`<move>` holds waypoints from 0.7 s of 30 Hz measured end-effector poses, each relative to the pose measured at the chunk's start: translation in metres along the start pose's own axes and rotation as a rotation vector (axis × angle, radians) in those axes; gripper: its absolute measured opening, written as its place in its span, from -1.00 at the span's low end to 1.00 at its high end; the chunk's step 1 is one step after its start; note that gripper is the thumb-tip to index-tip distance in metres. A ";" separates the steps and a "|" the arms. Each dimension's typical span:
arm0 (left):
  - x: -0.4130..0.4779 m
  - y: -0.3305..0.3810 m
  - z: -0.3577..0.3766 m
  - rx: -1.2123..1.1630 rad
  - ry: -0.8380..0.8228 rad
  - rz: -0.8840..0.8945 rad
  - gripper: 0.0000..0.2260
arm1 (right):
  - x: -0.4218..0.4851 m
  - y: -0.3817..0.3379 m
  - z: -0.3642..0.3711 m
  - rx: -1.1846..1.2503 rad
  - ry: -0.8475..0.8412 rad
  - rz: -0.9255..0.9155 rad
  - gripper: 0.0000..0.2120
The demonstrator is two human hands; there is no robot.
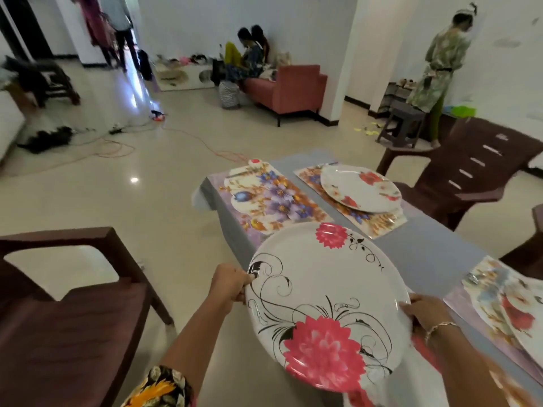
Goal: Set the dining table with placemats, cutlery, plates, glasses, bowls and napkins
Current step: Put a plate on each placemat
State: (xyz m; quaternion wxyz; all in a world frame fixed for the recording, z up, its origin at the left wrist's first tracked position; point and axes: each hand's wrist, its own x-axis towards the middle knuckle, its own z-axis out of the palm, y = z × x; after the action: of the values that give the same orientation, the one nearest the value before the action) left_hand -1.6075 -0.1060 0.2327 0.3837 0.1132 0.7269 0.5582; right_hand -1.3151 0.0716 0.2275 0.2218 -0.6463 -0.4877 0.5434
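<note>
You are about midway through the plates. Your left hand point(229, 284) grips the left rim of a large white plate with pink flowers point(326, 292), fingers curled under and thumb on top. Your right hand point(424, 314) holds the opposite rim the same way. The plate hangs tilted above the near end of the desk point(426, 251), touching nothing.

Three placemats are in view. The purple placemat point(276, 201) at the far left carries no plate, only what looks like cutlery point(239, 172) at its far edge, so I judge it the likely place for the plate you carry. The far-right placemat point(379, 221) already bears a red-flowered plate point(360, 186), with a utensil just beyond it. The near-right placemat point(484, 292) also has a plate point(523, 321) on it, cut off by the frame edge. Something reddish shows below the plate you hold, but I cannot tell whether it is a fourth mat.

So the placemats seem laid, cutlery at least partly, and two plates down. No glasses, bowls or napkins appear anywhere on the desk, and those seem left to do.
</note>
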 end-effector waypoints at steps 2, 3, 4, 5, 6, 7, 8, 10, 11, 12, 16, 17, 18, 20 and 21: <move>0.032 0.014 -0.025 0.011 0.012 0.019 -0.59 | 0.011 -0.020 0.039 -0.015 0.012 -0.010 -0.92; 0.046 0.021 -0.036 0.017 0.027 0.030 -0.59 | 0.018 -0.029 0.056 -0.006 0.017 -0.009 -0.85; 0.057 0.027 -0.046 0.020 0.039 0.033 -0.59 | 0.017 -0.039 0.071 -0.017 0.005 -0.001 -0.81; 0.071 0.035 -0.058 0.019 0.049 0.033 -0.60 | 0.019 -0.049 0.089 -0.016 -0.009 -0.001 -0.84; 0.084 0.042 -0.068 0.017 0.059 0.030 -0.61 | 0.020 -0.059 0.105 -0.007 -0.024 -0.002 -0.89; 0.098 0.050 -0.077 0.019 0.064 0.028 -0.62 | 0.019 -0.070 0.120 0.005 -0.039 -0.001 -0.89; 0.112 0.057 -0.085 0.018 0.064 0.029 -0.63 | 0.021 -0.080 0.134 0.021 -0.042 -0.004 -0.87; 0.139 0.069 -0.096 0.009 0.060 0.030 -0.61 | 0.029 -0.098 0.157 0.019 -0.048 -0.006 -0.83; 0.153 0.074 -0.101 0.002 0.058 0.030 -0.60 | 0.033 -0.107 0.169 0.006 -0.052 0.001 -0.81; 0.168 0.080 -0.106 -0.001 0.056 0.027 -0.59 | 0.040 -0.116 0.182 -0.016 -0.052 -0.001 -0.80; 0.225 0.098 -0.117 0.011 0.059 0.009 -0.58 | 0.075 -0.146 0.223 -0.105 -0.009 -0.026 -0.78; 0.238 0.101 -0.118 0.017 0.055 0.008 -0.57 | 0.085 -0.152 0.233 -0.118 -0.011 -0.029 -0.79; 0.251 0.105 -0.119 0.011 0.046 0.004 -0.57 | 0.096 -0.158 0.242 -0.133 -0.012 -0.031 -0.80; 0.276 0.112 -0.119 0.017 0.044 -0.001 -0.58 | 0.118 -0.168 0.257 -0.209 0.007 -0.027 -0.79; 0.286 0.115 -0.120 0.030 0.054 -0.010 -0.60 | 0.129 -0.171 0.263 -0.255 0.020 -0.031 -0.78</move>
State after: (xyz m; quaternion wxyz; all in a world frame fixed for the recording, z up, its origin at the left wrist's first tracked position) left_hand -1.9146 0.0174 0.2222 0.3648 0.1003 0.7460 0.5481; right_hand -1.6322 0.1926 0.2226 0.1512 -0.6670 -0.5606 0.4669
